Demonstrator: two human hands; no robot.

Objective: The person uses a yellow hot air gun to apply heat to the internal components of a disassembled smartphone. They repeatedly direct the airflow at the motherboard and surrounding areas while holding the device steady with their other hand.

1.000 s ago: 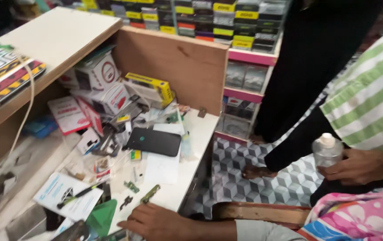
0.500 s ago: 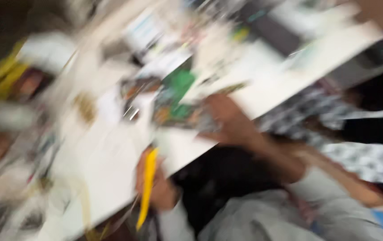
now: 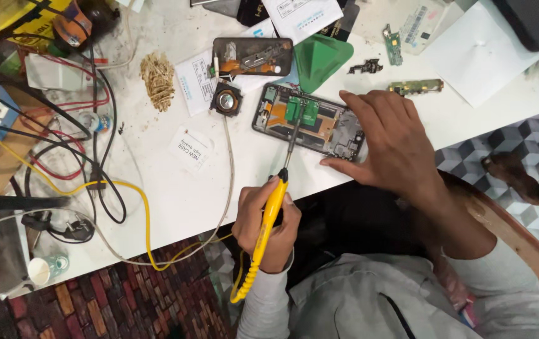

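An opened phone (image 3: 310,119) lies on the white worktop (image 3: 175,188), its green boards and orange flex exposed. My right hand (image 3: 392,144) rests palm down on the phone's right end, thumb along its near edge. My left hand (image 3: 266,220) grips a yellow-handled soldering iron (image 3: 269,213). The iron's thin metal tip reaches up onto the green boards inside the phone.
Beyond the phone lie a second phone shell (image 3: 254,56), a green plastic wedge (image 3: 320,56), a small round part (image 3: 226,99), loose circuit boards (image 3: 417,86) and paper slips (image 3: 191,149). Black, red and yellow cables (image 3: 93,169) tangle at the left. Another person's foot (image 3: 508,172) is on the patterned floor.
The view swung from the shelves and a bystander down through a blur onto the worktop. My left hand now holds the soldering iron to the phone, and my right hand steadies it.
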